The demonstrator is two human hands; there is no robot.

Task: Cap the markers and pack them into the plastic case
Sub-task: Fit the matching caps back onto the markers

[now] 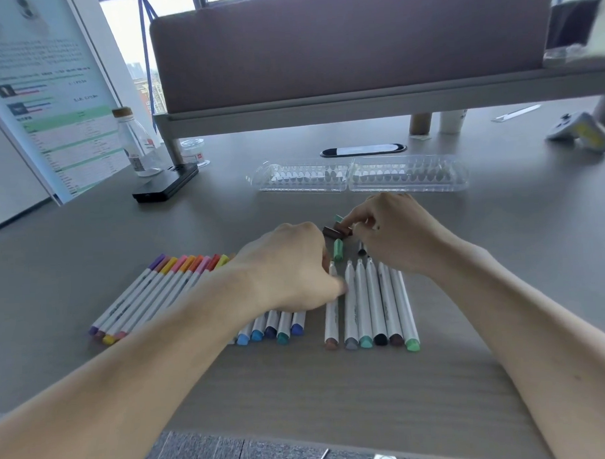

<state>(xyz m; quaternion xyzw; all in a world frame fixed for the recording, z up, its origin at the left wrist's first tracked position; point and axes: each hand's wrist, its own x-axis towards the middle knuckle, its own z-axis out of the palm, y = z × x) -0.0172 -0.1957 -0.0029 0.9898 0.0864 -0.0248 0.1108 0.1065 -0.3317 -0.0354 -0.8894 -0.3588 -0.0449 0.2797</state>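
A: Right hand (pixel 394 233) just above centre of the frame, fingers (pixel 354 220) pinched shut on a brown cap (pixel 335 231). A second brown bit sits right against it; can't tell if that's one cap or two.

B: And the left hand (pixel 288 267)? Curled down beside the bare-tipped markers (pixel 369 302), fingers hidden, so I can't tell whether it has hold of one.

A: Risk from here: loose caps lie close by, a green cap (pixel 338 249) and a dark cap (pixel 361 249). A careless wrist could flick them off across the bench (pixel 500 243).

B: Wrong colour is the other trap. The marker ends at lower centre run brown, grey, teal, black, brown, green. Two browns, easy to mix.

A: The capped markers (pixel 166 289) fan out at left. One nudge from that forearm sets them rolling.

B: Plastic case (pixel 409 174) lies open and empty above the hands.

A: Any writing? Print on the barrels, too blurred. The poster (pixel 49 100) at upper left, likewise unreadable.
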